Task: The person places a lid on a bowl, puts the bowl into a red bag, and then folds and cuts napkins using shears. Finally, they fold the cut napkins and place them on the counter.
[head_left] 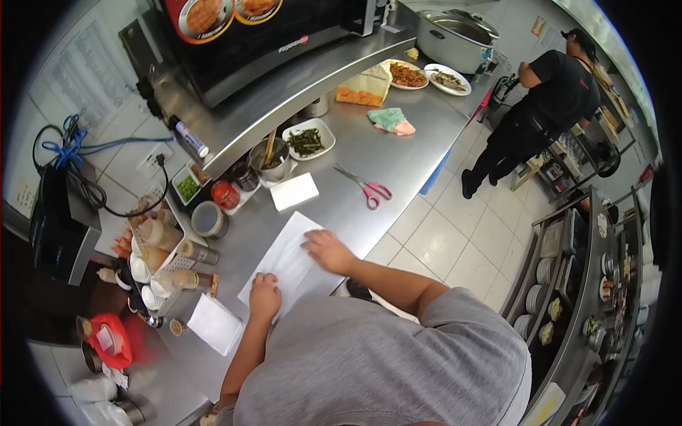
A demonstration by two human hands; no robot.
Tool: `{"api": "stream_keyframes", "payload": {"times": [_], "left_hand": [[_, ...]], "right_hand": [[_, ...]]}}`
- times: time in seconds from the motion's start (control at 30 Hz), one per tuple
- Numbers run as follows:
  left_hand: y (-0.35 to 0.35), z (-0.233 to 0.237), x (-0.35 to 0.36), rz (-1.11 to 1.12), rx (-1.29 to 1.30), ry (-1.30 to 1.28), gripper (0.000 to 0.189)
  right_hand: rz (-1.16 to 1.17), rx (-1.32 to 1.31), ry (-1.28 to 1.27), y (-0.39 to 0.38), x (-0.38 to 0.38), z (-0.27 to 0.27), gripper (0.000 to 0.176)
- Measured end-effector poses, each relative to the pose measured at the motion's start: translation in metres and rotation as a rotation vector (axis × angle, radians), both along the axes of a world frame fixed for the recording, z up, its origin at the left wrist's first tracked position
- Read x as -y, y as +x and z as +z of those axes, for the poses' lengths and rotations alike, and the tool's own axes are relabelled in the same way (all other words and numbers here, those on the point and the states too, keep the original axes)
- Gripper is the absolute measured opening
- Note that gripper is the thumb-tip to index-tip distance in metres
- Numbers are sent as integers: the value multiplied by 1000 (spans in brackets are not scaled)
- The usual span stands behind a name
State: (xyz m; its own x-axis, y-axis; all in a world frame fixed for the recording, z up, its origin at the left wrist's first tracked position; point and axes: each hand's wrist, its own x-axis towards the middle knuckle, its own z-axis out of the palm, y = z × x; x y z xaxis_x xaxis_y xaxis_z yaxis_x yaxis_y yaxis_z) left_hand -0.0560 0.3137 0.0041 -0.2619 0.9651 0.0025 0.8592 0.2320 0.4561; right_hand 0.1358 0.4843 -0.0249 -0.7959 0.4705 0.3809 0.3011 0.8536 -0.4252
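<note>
Paper sheet [290, 245] flat on steel counter [428, 145]. Right hand [329, 251] open across it, likely smoothing; left hand [265, 295] curled, perhaps steadying, grip can't tell.

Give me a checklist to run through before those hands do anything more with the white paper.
- Left hand on the paper: ok.
- Right hand on the paper: ok, fingers spread near its far end.
- Scissors off the paper: ok, they lie beyond the right hand.
- Near end of the paper fully on the counter: cannot tell, the shirt and left arm hide some of it.
- Co-worker out of arm's way: ok, standing across the aisle.
</note>
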Motion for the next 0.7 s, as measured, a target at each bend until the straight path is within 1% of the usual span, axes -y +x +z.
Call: {"api": "stream_keyframes", "payload": {"times": [0.03,0.07,0.1,0.13,0.17,0.2,0.23,0.27,0.3,0.33,0.37,0.4,0.43,0.47,0.5,0.53,0.57,0.6,0.63,0.67,0.7], "left_hand": [[-3,-1,13,85,-11,6,22],[-8,-2,21,95,-8,-2,30],[-12,-2,25,56,-14,26,32],[-15,-2,29,43,-18,59,35],[-13,6,32,53,40,127,39],[-10,19,33,73,68,176,42],[-10,23,34,115,79,252,43],[-8,26,40,141,81,321,44],[-11,21,46,177,44,363,41],[-12,20,53,202,34,415,40],[-13,23,65,241,-20,414,42],[-15,27,77,293,-17,377,42],[-13,23,93,324,-18,366,42],[-22,18,101,415,-64,363,40],[-31,16,108,508,-112,363,39],[-34,16,122,602,-100,310,41],[-36,16,135,609,-96,317,41],[-38,18,146,707,-63,170,41],[-38,18,148,800,-25,20,40],[-40,15,149,812,-19,25,40],[-44,11,158,740,-71,80,35]], "right_hand": [[15,7,-15,-3,1,1,32],[-32,-1,-95,-8,0,3,33],[-64,-2,-171,-14,-2,12,34],[-23,-182,-205,-23,1,55,33],[47,-352,-256,-32,12,125,32],[150,-545,-165,-33,20,188,37],[230,-646,51,-19,32,250,38],[92,-245,385,22,66,326,31],[235,-244,316,28,82,354,31],[479,-888,727,31,91,373,34],[602,-1593,1091,29,102,379,37],[624,-1625,1015,25,111,380,37],[795,-1680,777,22,123,383,37],[970,-1724,561,18,128,385,36],[995,-1747,560,18,125,382,36],[1087,-1674,463,21,123,374,35],[1166,-1582,382,24,122,368,34],[1175,-1569,387,24,122,367,34],[1133,-1426,334,23,122,366,32],[1093,-1296,275,20,123,366,29],[1107,-1305,255,15,125,367,29]]}}
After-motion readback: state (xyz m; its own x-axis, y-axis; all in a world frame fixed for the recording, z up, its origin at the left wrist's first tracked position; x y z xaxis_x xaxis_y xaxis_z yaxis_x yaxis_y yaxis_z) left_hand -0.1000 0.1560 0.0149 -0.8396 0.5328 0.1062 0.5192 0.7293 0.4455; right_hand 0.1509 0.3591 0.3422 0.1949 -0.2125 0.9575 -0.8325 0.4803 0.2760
